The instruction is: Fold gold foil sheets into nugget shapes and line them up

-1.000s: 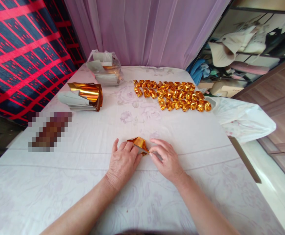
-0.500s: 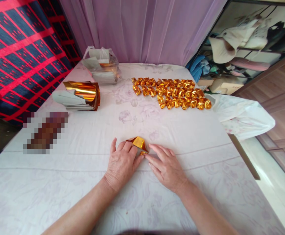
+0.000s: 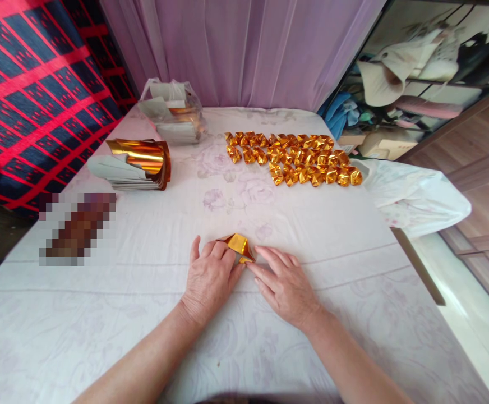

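gold foil [image 3: 239, 243] lies held under the left grip [image 3: 210, 275], right grip [image 3: 289, 289] spread at its corner.

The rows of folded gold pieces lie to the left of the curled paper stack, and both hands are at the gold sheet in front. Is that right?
Not quite: the head view shows the rows of folded gold pieces to the right of the curled paper stack. As you said, the left hand and the right hand are at the gold sheet in front.
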`<action>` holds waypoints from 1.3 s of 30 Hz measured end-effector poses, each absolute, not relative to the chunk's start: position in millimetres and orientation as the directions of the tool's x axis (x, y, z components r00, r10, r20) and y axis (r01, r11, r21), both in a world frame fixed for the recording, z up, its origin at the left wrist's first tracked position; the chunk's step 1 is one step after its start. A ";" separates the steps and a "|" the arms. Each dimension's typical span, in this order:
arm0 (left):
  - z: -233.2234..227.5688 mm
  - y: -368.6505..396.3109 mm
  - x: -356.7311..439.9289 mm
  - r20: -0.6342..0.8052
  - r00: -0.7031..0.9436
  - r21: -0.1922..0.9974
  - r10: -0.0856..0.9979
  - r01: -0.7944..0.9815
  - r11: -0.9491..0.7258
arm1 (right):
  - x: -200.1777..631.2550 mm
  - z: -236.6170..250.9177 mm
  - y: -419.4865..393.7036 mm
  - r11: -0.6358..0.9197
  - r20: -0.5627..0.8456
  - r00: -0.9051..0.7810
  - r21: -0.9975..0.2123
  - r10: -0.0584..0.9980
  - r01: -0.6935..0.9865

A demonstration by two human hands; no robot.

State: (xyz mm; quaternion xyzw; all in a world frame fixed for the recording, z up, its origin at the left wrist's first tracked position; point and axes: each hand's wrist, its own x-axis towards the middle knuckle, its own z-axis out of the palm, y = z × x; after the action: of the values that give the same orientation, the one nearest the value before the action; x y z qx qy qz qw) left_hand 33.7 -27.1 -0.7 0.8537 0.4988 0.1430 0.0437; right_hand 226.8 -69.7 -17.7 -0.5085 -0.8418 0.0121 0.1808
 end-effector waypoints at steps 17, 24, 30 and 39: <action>-2.1 -25.2 33.1 0.204 0.452 0.239 0.868 0.837 -0.492 | 225.1 -18.6 -70.0 0.477 0.301 -0.411 -0.191 0.861 0.858; -1.9 -24.9 34.1 0.192 0.440 0.249 0.877 0.843 -0.477 | 224.0 -18.5 -70.3 0.471 0.303 -0.404 -0.194 0.863 0.861; -1.2 -23.6 35.1 0.171 0.432 0.257 0.885 0.848 -0.464 | 224.6 -19.0 -70.4 0.471 0.304 -0.406 -0.179 0.862 0.864; -0.7 -24.1 31.5 0.156 0.430 0.286 0.890 0.842 -0.457 | 226.5 -19.4 -71.6 0.430 0.325 -0.360 -0.177 0.875 0.885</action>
State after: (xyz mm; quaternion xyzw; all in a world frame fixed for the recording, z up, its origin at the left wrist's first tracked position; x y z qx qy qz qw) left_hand 31.5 -24.1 -0.7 0.8414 0.5146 0.1428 0.0824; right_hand 226.5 -71.6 -19.4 -0.5337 -0.8244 -0.0144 0.1880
